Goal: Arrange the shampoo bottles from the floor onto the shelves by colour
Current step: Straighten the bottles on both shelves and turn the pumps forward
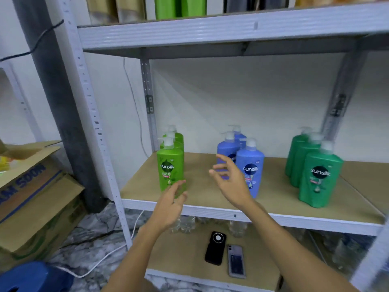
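Three groups of pump shampoo bottles stand on the middle shelf (202,199): light green bottles (170,165) in a row at the left, blue bottles (250,165) in the centre, dark green bottles (320,175) at the right. My left hand (171,202) is open, its fingers just in front of the base of the front light green bottle, holding nothing. My right hand (230,180) is open with fingers spread, in front of the blue bottles and overlapping the left one. No bottle is held.
The lower shelf (181,256) carries a black device (215,248), a phone (236,261) and clear bottles at its back. Cardboard boxes (35,199) are stacked at the left, with a blue stool (35,277) and a white cable on the marble floor. More bottles stand on the top shelf (210,30).
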`<state>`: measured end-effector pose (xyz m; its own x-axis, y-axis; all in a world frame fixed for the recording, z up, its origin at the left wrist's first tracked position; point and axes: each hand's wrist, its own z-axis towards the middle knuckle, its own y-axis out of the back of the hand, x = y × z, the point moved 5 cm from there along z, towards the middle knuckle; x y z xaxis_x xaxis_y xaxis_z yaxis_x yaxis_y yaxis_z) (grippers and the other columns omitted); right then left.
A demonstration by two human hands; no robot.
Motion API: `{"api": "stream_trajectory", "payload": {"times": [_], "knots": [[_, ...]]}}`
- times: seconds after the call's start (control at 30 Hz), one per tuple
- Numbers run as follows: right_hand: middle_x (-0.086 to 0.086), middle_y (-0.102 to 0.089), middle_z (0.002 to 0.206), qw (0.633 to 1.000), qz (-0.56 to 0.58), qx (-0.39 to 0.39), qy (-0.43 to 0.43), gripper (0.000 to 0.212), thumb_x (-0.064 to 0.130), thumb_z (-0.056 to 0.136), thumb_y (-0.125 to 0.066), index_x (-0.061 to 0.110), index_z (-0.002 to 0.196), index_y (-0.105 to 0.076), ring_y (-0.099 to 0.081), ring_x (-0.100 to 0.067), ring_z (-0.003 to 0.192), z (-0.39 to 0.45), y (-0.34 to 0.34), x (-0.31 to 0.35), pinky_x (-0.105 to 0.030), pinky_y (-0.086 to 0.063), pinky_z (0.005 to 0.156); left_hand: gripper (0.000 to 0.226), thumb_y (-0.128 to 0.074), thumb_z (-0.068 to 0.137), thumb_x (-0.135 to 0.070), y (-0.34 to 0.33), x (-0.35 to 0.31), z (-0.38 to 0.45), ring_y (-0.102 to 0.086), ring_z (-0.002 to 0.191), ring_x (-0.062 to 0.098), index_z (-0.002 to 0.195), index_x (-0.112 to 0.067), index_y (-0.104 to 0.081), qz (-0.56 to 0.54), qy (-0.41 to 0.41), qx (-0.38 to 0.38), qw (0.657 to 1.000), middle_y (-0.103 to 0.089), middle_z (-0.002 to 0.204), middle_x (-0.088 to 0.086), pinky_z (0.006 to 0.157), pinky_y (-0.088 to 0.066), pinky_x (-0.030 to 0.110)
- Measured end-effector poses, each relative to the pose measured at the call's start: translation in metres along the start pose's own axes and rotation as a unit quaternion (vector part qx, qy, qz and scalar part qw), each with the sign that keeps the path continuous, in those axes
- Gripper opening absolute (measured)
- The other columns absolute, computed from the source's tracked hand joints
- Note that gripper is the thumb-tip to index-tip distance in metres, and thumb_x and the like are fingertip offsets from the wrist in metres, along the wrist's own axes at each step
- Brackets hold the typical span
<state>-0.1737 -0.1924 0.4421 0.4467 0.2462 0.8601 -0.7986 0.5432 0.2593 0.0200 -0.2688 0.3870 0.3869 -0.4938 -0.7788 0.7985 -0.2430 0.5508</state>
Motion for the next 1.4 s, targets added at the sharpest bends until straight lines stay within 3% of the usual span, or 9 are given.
{"api": "stream_trajectory", "payload": {"times": [0.13,0.23,0.33,0.47,0.63,0.87,1.13,1.3,1.4], "knots": [[-0.001,-0.066,0.107,0.999,0.016,-0.043,0.026,0.038,0.019,0.094,-0.070,0.035,0.125,-0.055,-0.066,-0.008,0.088,-0.006,0.053,0.041,-0.022,-0.054,0.076,0.039,-0.057,0.098,-0.029,0.004,-0.067,0.009,-0.058,0.116,0.012,0.137,-0.026,-0.053,0.001,-0.062,0.014,0.998,-0.060,0.128,-0.002,0.103,-0.045,0.033],[0.000,-0.066,0.108,0.997,-0.008,-0.063,0.052,0.038,0.018,0.096,-0.068,0.027,0.130,-0.055,-0.065,-0.004,0.091,-0.006,0.093,0.072,-0.015,-0.052,0.073,0.040,-0.056,0.100,-0.025,0.006,-0.129,0.013,-0.058,0.115,0.010,0.140,-0.023,-0.051,-0.001,-0.114,0.021,0.993,-0.060,0.126,-0.005,0.098,-0.041,0.024],[0.001,-0.066,0.110,0.992,-0.033,-0.085,0.084,0.039,0.018,0.095,-0.069,0.029,0.129,-0.055,-0.064,0.006,0.089,-0.001,0.133,0.102,-0.012,-0.050,0.077,0.038,-0.054,0.101,-0.020,0.007,-0.196,0.021,-0.058,0.113,0.011,0.139,-0.020,-0.051,-0.002,-0.185,0.023,0.982,-0.059,0.122,-0.004,0.099,-0.044,0.025],[0.007,-0.065,0.109,0.982,-0.065,-0.124,0.130,0.038,0.023,0.094,-0.069,0.037,0.126,-0.054,-0.064,0.003,0.091,0.010,0.182,0.143,-0.014,-0.050,0.077,0.040,-0.053,0.102,-0.024,0.008,-0.273,0.036,-0.057,0.114,0.011,0.141,-0.023,-0.049,0.007,-0.256,0.011,0.967,-0.059,0.128,-0.002,0.104,-0.043,0.029],[0.009,-0.065,0.111,0.962,-0.098,-0.162,0.195,0.039,0.023,0.095,-0.068,0.026,0.132,-0.056,-0.064,-0.002,0.102,0.026,0.238,0.195,-0.017,-0.052,0.084,0.042,-0.053,0.101,-0.026,0.010,-0.360,0.054,-0.054,0.119,0.008,0.143,-0.025,-0.047,0.010,-0.335,0.003,0.942,-0.058,0.131,-0.004,0.106,-0.042,0.029],[0.007,-0.065,0.112,0.937,-0.093,-0.222,0.255,0.038,0.019,0.094,-0.069,0.029,0.129,-0.058,-0.064,-0.003,0.104,0.056,0.311,0.244,-0.014,-0.052,0.076,0.039,-0.056,0.100,-0.026,-0.002,-0.458,0.087,-0.057,0.113,0.005,0.137,-0.030,-0.049,-0.029,-0.413,0.002,0.910,-0.060,0.125,-0.006,0.101,-0.045,0.026],[0.003,-0.055,0.132,0.890,-0.176,-0.303,0.292,0.048,0.026,0.095,-0.068,0.025,0.139,-0.048,-0.056,-0.008,0.119,0.093,0.400,0.264,-0.021,-0.053,0.089,0.046,-0.058,0.099,-0.024,-0.042,-0.547,0.132,-0.056,0.118,0.010,0.142,-0.029,-0.042,-0.092,-0.450,0.001,0.888,-0.054,0.130,-0.006,0.092,-0.046,0.015],[0.001,-0.053,0.136,0.860,-0.189,-0.358,0.309,0.055,0.036,0.091,-0.065,0.026,0.142,-0.047,-0.053,-0.011,0.124,0.117,0.447,0.267,-0.035,-0.054,0.095,0.059,-0.055,0.099,-0.021,-0.076,-0.585,0.158,-0.045,0.135,0.015,0.152,-0.029,-0.030,-0.125,-0.461,-0.019,0.878,-0.043,0.152,-0.002,0.112,-0.041,0.035],[0.004,-0.051,0.138,0.856,-0.190,-0.374,0.301,0.056,0.032,0.093,-0.068,0.027,0.144,-0.045,-0.050,-0.007,0.124,0.130,0.467,0.265,-0.032,-0.051,0.099,0.066,-0.054,0.097,-0.023,-0.094,-0.600,0.169,-0.039,0.141,0.018,0.155,-0.029,-0.023,-0.123,-0.458,-0.049,0.879,-0.035,0.158,-0.001,0.116,-0.038,0.043]]}}
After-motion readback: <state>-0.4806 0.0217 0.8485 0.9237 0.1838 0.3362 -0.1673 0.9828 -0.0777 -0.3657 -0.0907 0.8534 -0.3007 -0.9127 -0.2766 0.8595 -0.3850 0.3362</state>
